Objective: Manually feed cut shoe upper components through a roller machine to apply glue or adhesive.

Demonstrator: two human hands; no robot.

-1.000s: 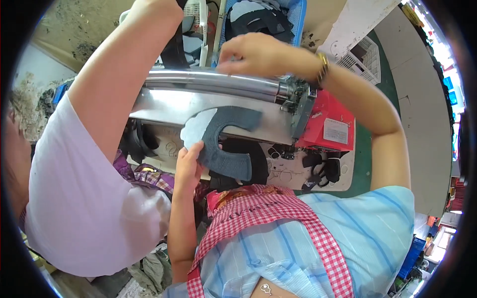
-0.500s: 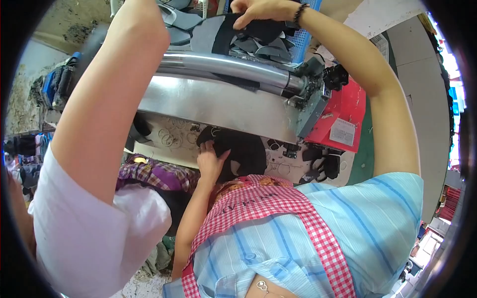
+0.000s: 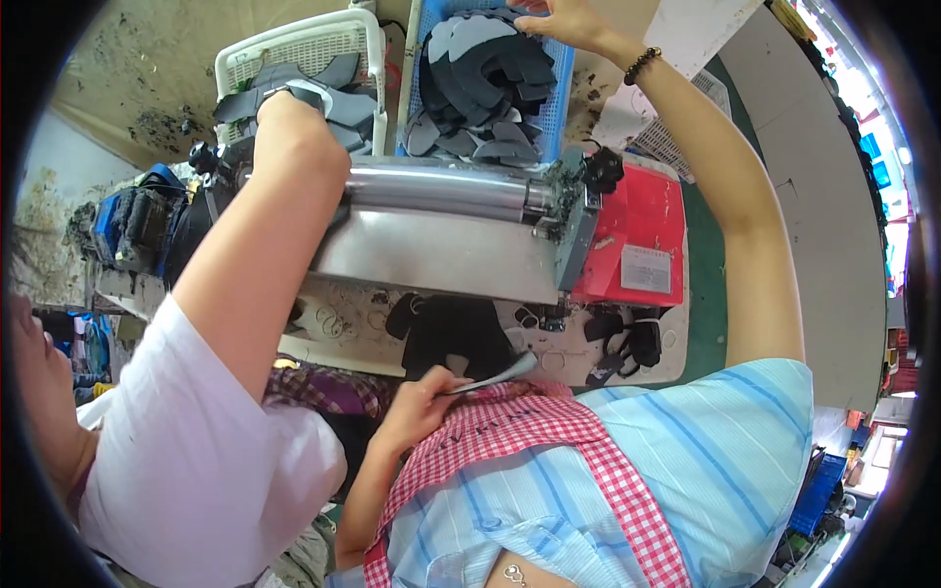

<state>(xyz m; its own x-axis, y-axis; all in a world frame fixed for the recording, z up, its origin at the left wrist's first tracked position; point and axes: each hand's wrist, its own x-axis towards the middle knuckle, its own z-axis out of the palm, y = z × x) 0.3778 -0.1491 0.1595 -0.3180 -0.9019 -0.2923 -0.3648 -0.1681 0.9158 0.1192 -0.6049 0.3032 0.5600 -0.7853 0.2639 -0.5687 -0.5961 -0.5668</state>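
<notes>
My left hand (image 3: 417, 407) is closed on a thin grey piece (image 3: 500, 373), held edge-on in front of my checked apron. Just beyond it, black flat pieces (image 3: 451, 333) lie on the near side of a machine with a shiny metal roller (image 3: 441, 188). Over the far end of a blue basket (image 3: 559, 108), my right hand (image 3: 567, 22) has its fingers apart and appears to hold nothing; the top edge cuts part of it off. Beneath it, curved black and grey cut pieces (image 3: 485, 73) lie heaped in the basket.
A co-worker's bare arm (image 3: 279, 225), in a white sleeve, reaches from the left towards a white basket (image 3: 299, 34) of grey pieces. The machine has a red housing (image 3: 632, 235) at its right end. Dark scraps (image 3: 637, 343) lie on the table near it.
My left hand has left the black pieces and now holds a grey piece near my apron. The right hand has let go of a black-and-grey piece. The view has shifted, showing both baskets more fully.
</notes>
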